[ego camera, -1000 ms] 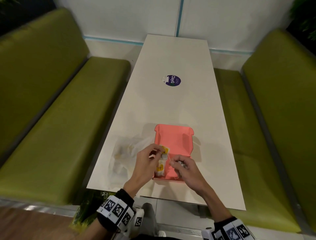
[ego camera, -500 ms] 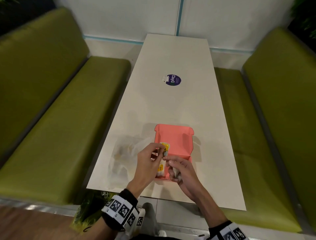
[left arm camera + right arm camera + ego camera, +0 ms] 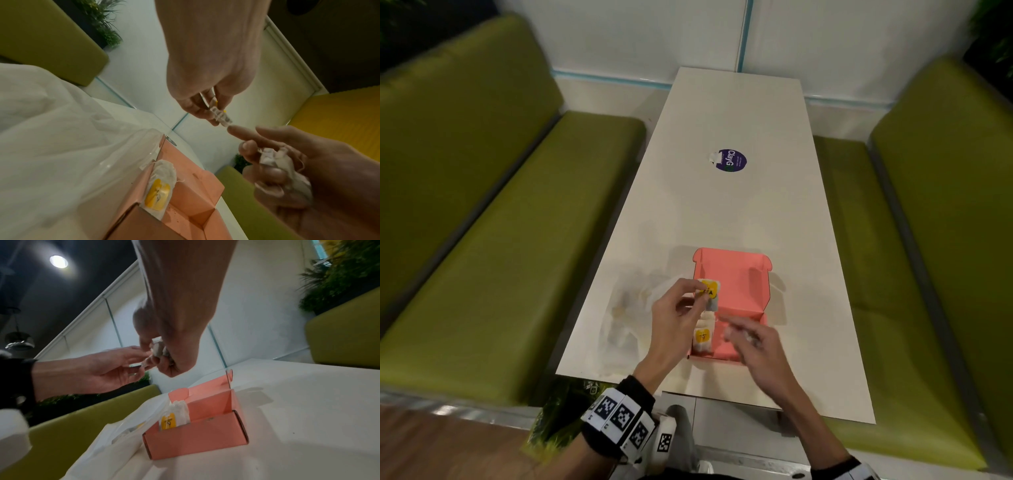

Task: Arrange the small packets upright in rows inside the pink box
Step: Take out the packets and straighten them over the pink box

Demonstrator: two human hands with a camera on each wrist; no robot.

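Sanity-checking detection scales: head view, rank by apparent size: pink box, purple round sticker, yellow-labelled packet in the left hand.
1. pink box
2. purple round sticker, though it lies farther off
3. packet pinched by the left hand, partly hidden by fingers; close to the sticker, so 2 and 3 are unsure

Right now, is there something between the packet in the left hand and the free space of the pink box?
Nothing visible blocks it. The left hand pinches the packet above the pink box, whose lid is open. One packet stands at the box's left end; the right hand hovers nearby.
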